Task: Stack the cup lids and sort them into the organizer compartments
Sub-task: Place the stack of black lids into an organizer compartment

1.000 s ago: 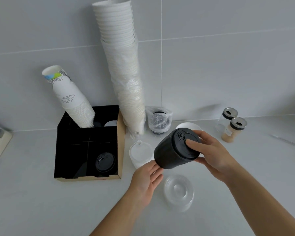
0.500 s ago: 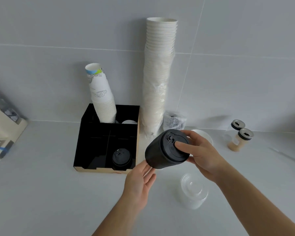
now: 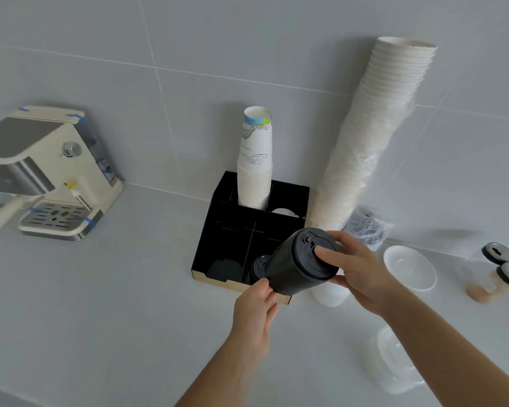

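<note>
Head view, black lid stack (image 3: pixel 294 267): a long column of nested black cup lids, held tilted in the air over the front right corner of the organizer (image 3: pixel 218 224), top lid facing up toward 1 o'clock.
Right hand (image 3: pixel 362 268): closed on the stack's top end, one finger pressed flat on the top lid, thumb under the rim; likely pressing so the lids stay nested.
Left hand (image 3: pixel 254 306): fingertips pinch the stack's lower end at 7 o'clock, steadying and, I judge, steering it toward a compartment.
Organizer: black, cardboard-edged, split by dividers; another black lid (image 3: pixel 259 264) sits in the front right compartment, just behind the held stack.
Printed cup stack (image 3: pixel 254 163): stands upright in a back compartment at 12 o'clock.
Look of the lids: matte black, raised rim, small sip tab moulded on top.
Clear lids (image 3: pixel 394 362): a loose pile on the counter at 5 o'clock, not yet sorted.
Step, as I judge: lowering the black stack into the front compartment.
</note>
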Tool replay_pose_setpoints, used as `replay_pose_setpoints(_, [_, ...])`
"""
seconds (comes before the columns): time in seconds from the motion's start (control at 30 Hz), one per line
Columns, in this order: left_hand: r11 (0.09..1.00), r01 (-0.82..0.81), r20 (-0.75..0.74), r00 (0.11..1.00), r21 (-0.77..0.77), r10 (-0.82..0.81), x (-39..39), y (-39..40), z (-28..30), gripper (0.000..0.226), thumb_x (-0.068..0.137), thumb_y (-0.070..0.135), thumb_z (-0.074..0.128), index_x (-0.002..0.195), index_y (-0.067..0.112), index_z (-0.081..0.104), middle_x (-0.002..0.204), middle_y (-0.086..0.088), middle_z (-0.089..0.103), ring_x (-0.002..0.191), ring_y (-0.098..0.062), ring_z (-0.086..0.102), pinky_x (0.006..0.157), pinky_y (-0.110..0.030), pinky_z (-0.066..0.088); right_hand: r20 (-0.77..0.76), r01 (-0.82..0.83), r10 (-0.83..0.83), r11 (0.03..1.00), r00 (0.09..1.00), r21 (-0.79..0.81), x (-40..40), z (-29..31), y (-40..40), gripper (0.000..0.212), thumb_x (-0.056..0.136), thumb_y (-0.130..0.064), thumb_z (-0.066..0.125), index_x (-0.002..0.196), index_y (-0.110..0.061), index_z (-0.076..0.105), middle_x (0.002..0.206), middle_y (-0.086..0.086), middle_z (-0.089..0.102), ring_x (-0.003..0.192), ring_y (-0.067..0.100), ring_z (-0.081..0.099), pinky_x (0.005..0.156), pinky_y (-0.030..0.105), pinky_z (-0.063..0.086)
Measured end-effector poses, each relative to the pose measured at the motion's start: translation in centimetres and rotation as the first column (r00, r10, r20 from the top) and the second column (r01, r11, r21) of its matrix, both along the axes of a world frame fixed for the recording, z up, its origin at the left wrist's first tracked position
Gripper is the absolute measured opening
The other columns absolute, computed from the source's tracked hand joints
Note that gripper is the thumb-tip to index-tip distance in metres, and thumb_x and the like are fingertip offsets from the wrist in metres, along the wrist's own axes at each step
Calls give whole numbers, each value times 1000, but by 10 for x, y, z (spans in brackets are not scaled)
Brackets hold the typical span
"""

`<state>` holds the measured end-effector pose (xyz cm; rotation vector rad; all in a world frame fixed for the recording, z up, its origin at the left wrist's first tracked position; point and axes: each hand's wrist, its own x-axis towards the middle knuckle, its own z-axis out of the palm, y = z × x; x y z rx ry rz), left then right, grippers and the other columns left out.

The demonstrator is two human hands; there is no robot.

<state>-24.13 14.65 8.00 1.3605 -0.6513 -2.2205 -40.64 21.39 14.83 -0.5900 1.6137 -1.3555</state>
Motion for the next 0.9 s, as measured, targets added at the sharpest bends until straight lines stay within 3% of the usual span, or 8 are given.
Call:
replay_pose_setpoints(0.13, [999,-20,13,1000,30,20,-4,-18,-16,16,96,12,49,88,10,63,89,1,67,97,-10,62,110,-35,40,-7,-41,41,998,999,50,1,-8,-27,29,88,-13,69,117,-16,63,109,2,75,94,17,69,89,39,54])
replay_pose_setpoints(0.27, [997,-51,8,999,64,51,-15,-34,-29,33,97,17,49,127,4,55,105,0,64,112,-17,55,110,-33,38,-18,-83,85,991,996,105,-4,-23,-51,31,88,-15,70,118,-16,62,112,4,74,97,19,69,87,39,55])
replay_pose_setpoints(0.43, [996,-38,97,995,75,30,-30,-48,-43,52,98,35,45,144,12,40,147,-6,48,137,-22,41,116,-37,29,-32,-108,114,981,993,161,-11,-41,-78,32,87,-16,71,118,-16,61,114,6,71,98,19,68,85,37,56])
replay_pose_setpoints(0.67, [995,-60,131,990,84,48,-46,-57,-45,59,99,46,37,148,12,34,153,-7,39,142,-23,34,116,-36,25,-35,-115,125,973,992,202,-19,-60,-98,33,87,-18,72,117,-15,61,114,6,71,96,19,68,81,35,55])
replay_pose_setpoints(0.8, [995,-52,157,987,83,39,-52,-61,-46,64,97,53,35,147,14,35,152,-7,41,140,-25,36,116,-38,25,-66,-107,126,965,990,239,-25,-71,-107,33,84,-24,74,114,-19,62,113,5,72,104,24,68,91,43,55])
replay_pose_setpoints(0.9, [998,-23,183,983,65,10,-57,-63,-47,67,94,59,35,145,16,40,148,-6,46,136,-26,42,115,-40,30,-67,-105,124,965,990,242,-27,-73,-112,32,85,-26,73,115,-20,61,114,5,72,102,23,67,82,37,54])
